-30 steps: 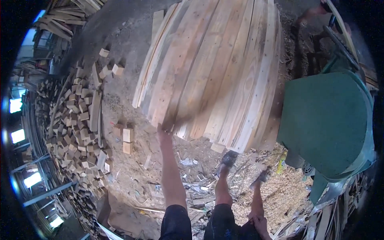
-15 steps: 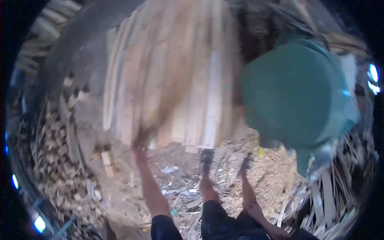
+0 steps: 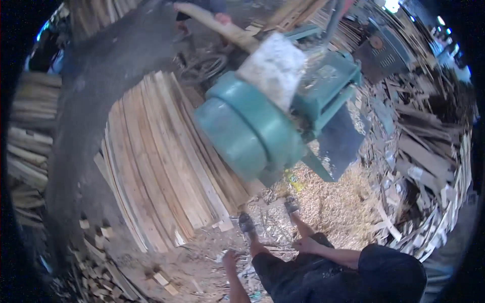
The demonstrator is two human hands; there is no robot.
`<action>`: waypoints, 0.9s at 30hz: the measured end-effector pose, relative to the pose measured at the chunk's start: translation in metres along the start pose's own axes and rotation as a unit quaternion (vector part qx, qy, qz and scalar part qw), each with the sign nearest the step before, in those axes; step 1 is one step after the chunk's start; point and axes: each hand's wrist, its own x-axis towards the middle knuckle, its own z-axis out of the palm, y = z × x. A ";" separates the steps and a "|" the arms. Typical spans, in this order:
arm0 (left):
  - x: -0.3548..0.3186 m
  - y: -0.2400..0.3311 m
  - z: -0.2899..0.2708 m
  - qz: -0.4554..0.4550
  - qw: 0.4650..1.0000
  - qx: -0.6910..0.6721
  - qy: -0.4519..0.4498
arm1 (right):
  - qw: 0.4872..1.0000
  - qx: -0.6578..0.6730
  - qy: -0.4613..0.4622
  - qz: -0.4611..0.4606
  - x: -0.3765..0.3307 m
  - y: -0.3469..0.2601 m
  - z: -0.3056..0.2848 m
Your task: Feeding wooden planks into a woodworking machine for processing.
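Note:
My left hand (image 3: 231,258) hangs over the littered floor, its fingers curled in and no object showing in it. My right hand (image 3: 305,246) rests near my thigh, also closed, with nothing visible in its grip. In front of my feet lies a wide stack of sawn planks (image 3: 156,166), their near ends closest to my left hand. Right of the planks stands a machine with a rounded green housing (image 3: 247,129), topped by a pale, scuffed board (image 3: 275,68).
Wood chips (image 3: 338,207) cover the floor at my right. Scrap wood (image 3: 424,151) is heaped further right, and small offcut blocks (image 3: 98,285) lie at lower left. Beyond the machine, another person's hand (image 3: 222,19) is at a long plank (image 3: 214,24). A wheel (image 3: 209,66) lies near the machine.
My left hand has drawn back from the near end of a blurred plank over the stack and holds it no longer. The view has swung, bringing the machine's top and another person into sight.

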 end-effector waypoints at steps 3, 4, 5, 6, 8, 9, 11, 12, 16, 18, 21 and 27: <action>-0.046 0.011 0.065 -0.050 0.997 0.050 0.017 | 0.998 -0.042 -0.021 -0.044 0.010 0.009 -0.022; -0.056 0.016 0.085 -0.029 0.998 0.058 0.021 | 0.997 -0.011 0.013 -0.075 0.011 0.015 -0.033; -0.070 0.018 0.098 -0.024 0.998 0.064 0.014 | 0.999 -0.007 0.012 -0.053 0.008 0.022 -0.041; -0.080 0.021 0.111 0.003 0.995 0.096 0.008 | 0.996 -0.001 0.064 -0.063 0.007 0.028 -0.052; -0.088 0.031 0.141 0.048 0.993 0.110 0.013 | 0.983 -0.046 0.138 -0.110 0.005 0.037 -0.080; -0.095 0.036 0.148 0.031 0.990 0.137 0.028 | 0.975 -0.103 0.149 -0.131 0.004 0.042 -0.093; -0.103 0.045 0.170 0.081 0.968 0.233 0.034 | 0.990 0.045 0.133 0.018 -0.011 0.058 -0.120; -0.102 0.051 0.186 0.070 0.979 0.185 0.045 | 0.973 0.113 0.200 0.029 -0.021 0.066 -0.130; -0.116 0.068 0.236 0.059 0.984 0.157 0.054 | 0.969 0.090 0.227 -0.032 -0.033 0.124 -0.164; -0.124 0.076 0.262 0.090 0.981 0.165 0.055 | 0.973 -0.002 0.233 0.002 -0.030 0.156 -0.164; -0.132 0.090 0.299 0.094 0.964 0.248 0.027 | 0.955 -0.058 0.290 -0.012 -0.033 0.194 -0.160; -0.131 0.078 0.334 0.108 0.961 0.254 -0.032 | 0.936 0.156 0.311 0.054 -0.055 0.222 -0.155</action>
